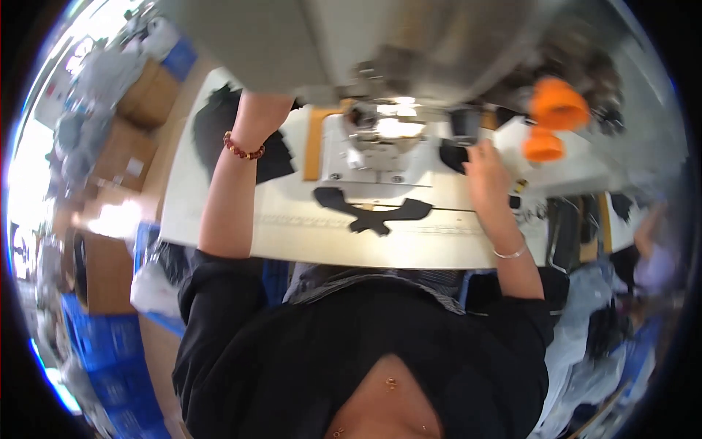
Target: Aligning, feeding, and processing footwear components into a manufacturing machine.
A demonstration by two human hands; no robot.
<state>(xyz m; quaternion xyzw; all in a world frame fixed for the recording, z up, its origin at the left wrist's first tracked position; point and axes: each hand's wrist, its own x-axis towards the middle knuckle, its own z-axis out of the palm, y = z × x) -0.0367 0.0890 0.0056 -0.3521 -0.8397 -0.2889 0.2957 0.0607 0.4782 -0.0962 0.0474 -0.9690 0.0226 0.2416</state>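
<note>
A black cut piece of fabric-like material [373, 213], with two wings and a notched middle, lies on the pale sewing machine table [322, 251]. My left hand [267, 110] reaches up beside a larger black piece [274, 159] at the left; its fingers are hidden under the machine head. My right hand [486, 172] is to the right of the needle area, its fingers closed at the edge of a small dark piece [453, 156]. Between my hands sits the metal presser area of the sewing machine [380, 132], brightly lit.
The grey machine head [351, 36] overhangs the work. Two orange cone-shaped parts [557, 106] stand at the right. Cardboard boxes [110, 263] and blue crates [110, 336] line the left floor. Another person's arm [647, 230] shows at the far right, beyond grey plastic bags [589, 293].
</note>
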